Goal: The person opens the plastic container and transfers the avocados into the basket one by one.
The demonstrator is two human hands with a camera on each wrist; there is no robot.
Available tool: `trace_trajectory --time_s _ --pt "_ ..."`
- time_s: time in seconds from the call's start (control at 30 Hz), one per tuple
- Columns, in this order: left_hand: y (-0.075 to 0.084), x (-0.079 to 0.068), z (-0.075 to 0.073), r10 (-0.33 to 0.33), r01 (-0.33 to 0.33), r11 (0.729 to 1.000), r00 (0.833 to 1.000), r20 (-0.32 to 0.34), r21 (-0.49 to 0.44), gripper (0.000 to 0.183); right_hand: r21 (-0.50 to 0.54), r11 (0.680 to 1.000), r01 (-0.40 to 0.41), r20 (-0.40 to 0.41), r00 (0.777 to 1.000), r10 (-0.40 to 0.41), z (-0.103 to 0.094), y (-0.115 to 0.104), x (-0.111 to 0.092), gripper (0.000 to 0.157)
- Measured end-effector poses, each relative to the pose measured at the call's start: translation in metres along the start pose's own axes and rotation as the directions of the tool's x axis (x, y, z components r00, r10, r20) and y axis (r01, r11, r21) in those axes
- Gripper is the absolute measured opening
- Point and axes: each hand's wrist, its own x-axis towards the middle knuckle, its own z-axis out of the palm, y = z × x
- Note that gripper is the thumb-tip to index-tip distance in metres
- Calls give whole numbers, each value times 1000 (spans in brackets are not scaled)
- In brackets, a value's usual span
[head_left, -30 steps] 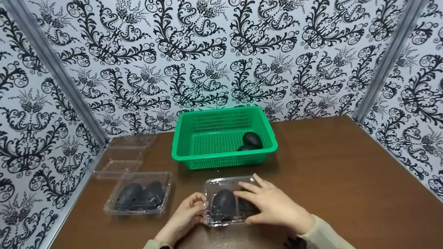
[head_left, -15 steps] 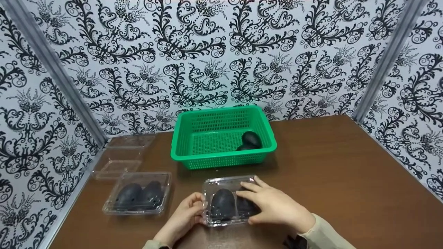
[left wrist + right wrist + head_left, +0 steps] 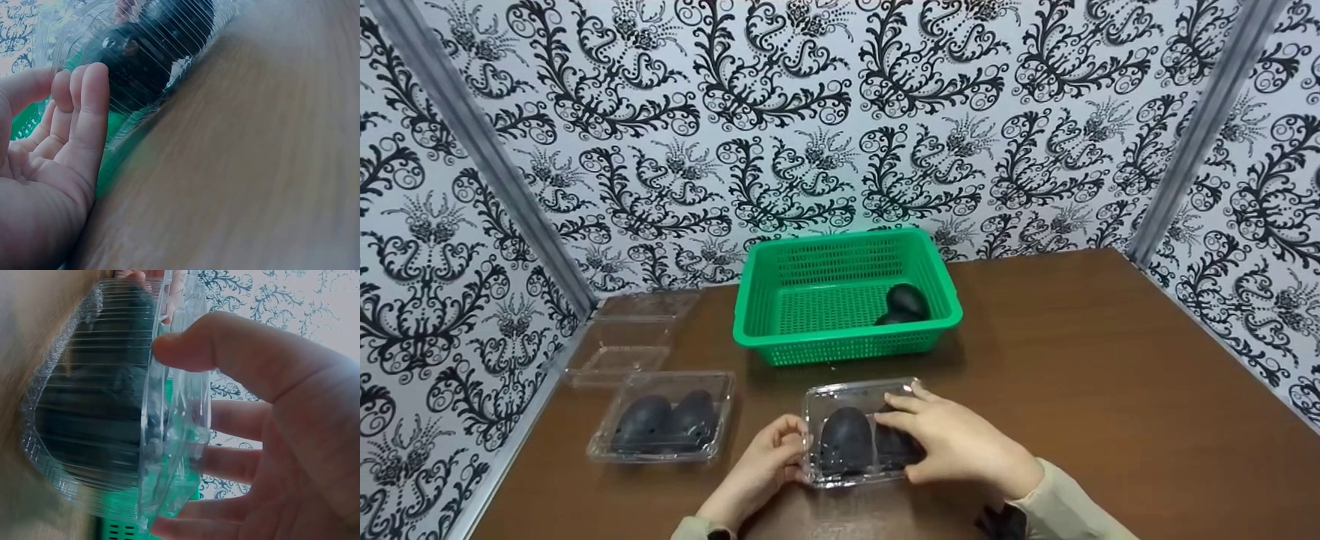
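In front of me lies a closed clear plastic clamshell box (image 3: 840, 478) with two dark, egg-shaped fruits (image 3: 846, 441) that look like avocados. My left hand (image 3: 771, 457) pinches its left rim between thumb and fingers; the left wrist view shows the fingertips (image 3: 94, 84) against that edge. My right hand (image 3: 960, 442) lies over the right part of the lid, its fingers extended and spread, partly hiding the second fruit. In the right wrist view its thumb (image 3: 185, 351) touches the front rim and its fingers lie across the lid.
Left of my hands sits another closed clamshell (image 3: 720, 386) with two dark fruits. Behind it are clear containers (image 3: 619, 352), apparently stacked or opened out. A green basket (image 3: 847, 337) stands at the back with dark fruit (image 3: 907, 301) in its right corner. Patterned panels (image 3: 840, 112) border the brown table (image 3: 1095, 390).
My right hand's fingers have shifted slightly rightward on the lid. My left hand keeps its hold on the box's left rim, and the other containers and basket stay in place.
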Motion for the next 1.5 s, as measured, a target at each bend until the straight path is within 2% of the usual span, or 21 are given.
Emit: trace_trajectory --time_s 0.43,0.67,1.03,1.5 --pt "2 -2 0 -6 6 1000 999 -33 -3 23 -22 999 32 -83 996 -34 9 -2 6 53" --pt "5 -8 -2 -7 7 1000 999 -45 4 21 -10 1000 -3 -82 997 2 10 -8 11 51" --pt "10 0 1 -1 2 1000 999 -49 21 20 -9 999 -38 -122 992 37 1 -7 12 49" --pt "-1 3 1 -9 8 1000 998 -62 -22 22 -37 999 -19 -7 1000 19 -13 0 21 54"
